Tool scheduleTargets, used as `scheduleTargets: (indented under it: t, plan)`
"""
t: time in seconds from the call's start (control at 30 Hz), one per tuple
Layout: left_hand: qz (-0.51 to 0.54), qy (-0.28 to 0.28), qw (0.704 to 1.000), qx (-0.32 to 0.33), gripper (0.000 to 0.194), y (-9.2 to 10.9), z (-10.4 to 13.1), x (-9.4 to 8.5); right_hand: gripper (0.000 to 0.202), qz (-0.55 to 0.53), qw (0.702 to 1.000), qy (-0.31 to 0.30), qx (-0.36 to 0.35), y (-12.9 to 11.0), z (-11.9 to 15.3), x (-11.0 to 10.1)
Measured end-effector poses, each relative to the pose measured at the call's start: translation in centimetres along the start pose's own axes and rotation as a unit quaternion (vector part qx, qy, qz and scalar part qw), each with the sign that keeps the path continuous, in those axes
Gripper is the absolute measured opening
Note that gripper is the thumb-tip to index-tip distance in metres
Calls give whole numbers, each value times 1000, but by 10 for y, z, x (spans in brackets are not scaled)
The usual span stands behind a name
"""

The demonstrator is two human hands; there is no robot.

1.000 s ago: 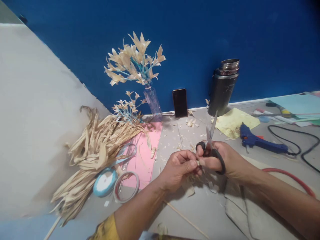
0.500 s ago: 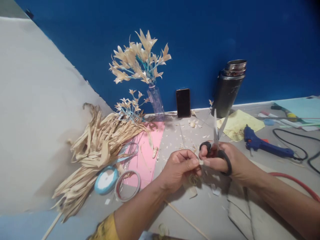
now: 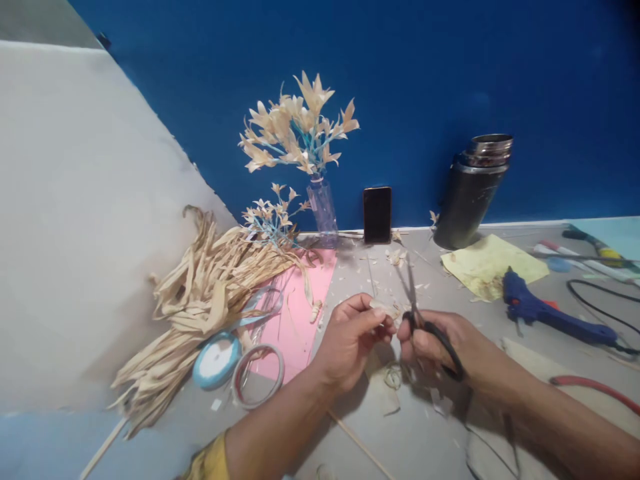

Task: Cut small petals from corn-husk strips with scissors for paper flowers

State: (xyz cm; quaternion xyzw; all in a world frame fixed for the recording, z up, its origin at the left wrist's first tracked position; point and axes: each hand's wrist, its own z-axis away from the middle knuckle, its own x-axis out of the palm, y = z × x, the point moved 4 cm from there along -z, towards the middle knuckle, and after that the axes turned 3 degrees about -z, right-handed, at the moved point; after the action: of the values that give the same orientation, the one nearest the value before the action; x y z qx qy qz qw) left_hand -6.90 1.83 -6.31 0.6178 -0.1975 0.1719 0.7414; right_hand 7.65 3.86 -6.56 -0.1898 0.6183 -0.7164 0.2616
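Between thumb and fingers, my left hand [image 3: 353, 337] pinches a small pale piece of dried husk [image 3: 384, 307]. My right hand [image 3: 440, 340] is closed around the black handles of a pair of scissors [image 3: 411, 293], whose blades point up and away, a little apart and blurred. The scissors are just right of the husk piece; I cannot tell whether they touch it. Husk scraps and a curled strip [image 3: 393, 375] lie on the table beneath my hands.
Left are a husk bundle [image 3: 200, 293], blue ribbon roll [image 3: 217, 360], tape ring [image 3: 235, 387] and pink sheet [image 3: 290, 340]. Husk flowers in a clear bottle [image 3: 324, 210], a phone [image 3: 377, 215] and a dark flask [image 3: 467, 200] stand at the wall. A blue glue gun [image 3: 550, 313] lies right.
The scissors have tipped leftward, with their blades closer together. More of the pale piece now shows above my left fingers. The whole view has shifted slightly.
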Motion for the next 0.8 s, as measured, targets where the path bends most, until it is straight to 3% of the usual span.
scheduleTargets:
  t: [0.13, 0.37, 0.7, 0.8]
  plan:
    - [8, 8, 1000, 10, 14, 7, 0, -3, 38, 49, 993, -102, 29, 3, 3, 11]
    - [9, 21, 1000, 14, 15, 6, 0, -6, 34, 43, 990, -124, 50, 1, 5, 18]
    - [16, 20, 1000, 8, 17, 8, 0, -8, 32, 45, 990, -72, 113, 11, 1, 17]
    - [14, 21, 1000, -6, 19, 5, 0, -7, 30, 3, 997, 7, 81, 8, -2, 10]
